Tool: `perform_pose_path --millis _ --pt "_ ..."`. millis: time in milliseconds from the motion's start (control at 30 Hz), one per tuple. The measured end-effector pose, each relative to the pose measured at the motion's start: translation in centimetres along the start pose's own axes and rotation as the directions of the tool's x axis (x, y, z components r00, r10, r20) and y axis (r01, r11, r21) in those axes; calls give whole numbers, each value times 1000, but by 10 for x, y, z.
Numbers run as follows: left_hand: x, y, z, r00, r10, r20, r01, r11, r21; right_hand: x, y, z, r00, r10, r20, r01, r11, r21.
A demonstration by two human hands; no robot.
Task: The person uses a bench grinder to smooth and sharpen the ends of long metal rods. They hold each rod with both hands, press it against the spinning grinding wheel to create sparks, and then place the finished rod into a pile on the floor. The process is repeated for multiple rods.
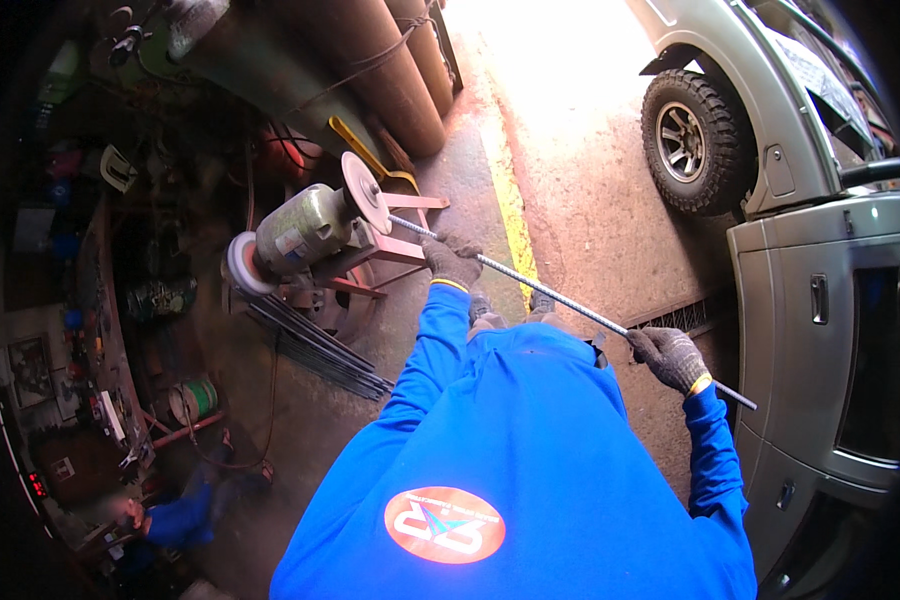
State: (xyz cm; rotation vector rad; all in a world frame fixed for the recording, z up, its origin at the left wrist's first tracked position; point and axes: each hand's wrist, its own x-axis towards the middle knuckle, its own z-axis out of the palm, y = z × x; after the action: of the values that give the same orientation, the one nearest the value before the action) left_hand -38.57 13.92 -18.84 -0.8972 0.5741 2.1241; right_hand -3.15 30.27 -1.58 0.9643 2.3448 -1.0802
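Observation:
A long ribbed steel rod (560, 298) slants across in front of me, its far end up at the left and its near end down at the right. My left hand (452, 262), in a dark grey work glove, is closed round it near the far end. Farther along, my right hand (668, 357), gloved the same way, grips it close to the near end. The rod's far tip meets or sits right beside the grinding wheel (367, 193) of a bench grinder (300, 228); I cannot tell whether they touch. A second wheel (242, 262) is on the grinder's other side.
A reddish metal stand (402, 248) bears the grinder. Dark rods (320, 350) lie bundled below it. Large brown cylinders (370, 70) and a yellow bar (365, 150) are beyond. At right stands a silver vehicle (820, 260). Another person (180, 515) in blue is at lower left.

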Motion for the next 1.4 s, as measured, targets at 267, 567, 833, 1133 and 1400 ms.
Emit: perform_pose_path --millis 267,567,833,1133,1400 --pt "-40 -22 -14 991 24 133 -21 999 -31 -7 28 12 782 -344 -519 168 919 -355" --pt "-110 -101 72 732 28 680 -276 926 259 41 170 77 959 143 -244 34 799 600" --pt "-138 -135 102 630 -67 773 -465 766 445 96 193 58 981 73 -182 5 919 395" --pt "-55 -74 81 986 -87 145 -11 824 566 196 165 -35 989 -127 -73 84 900 -429" --pt "51 -12 19 987 -144 78 123 967 222 300 86 -97 993 -109 -54 73 888 -455"
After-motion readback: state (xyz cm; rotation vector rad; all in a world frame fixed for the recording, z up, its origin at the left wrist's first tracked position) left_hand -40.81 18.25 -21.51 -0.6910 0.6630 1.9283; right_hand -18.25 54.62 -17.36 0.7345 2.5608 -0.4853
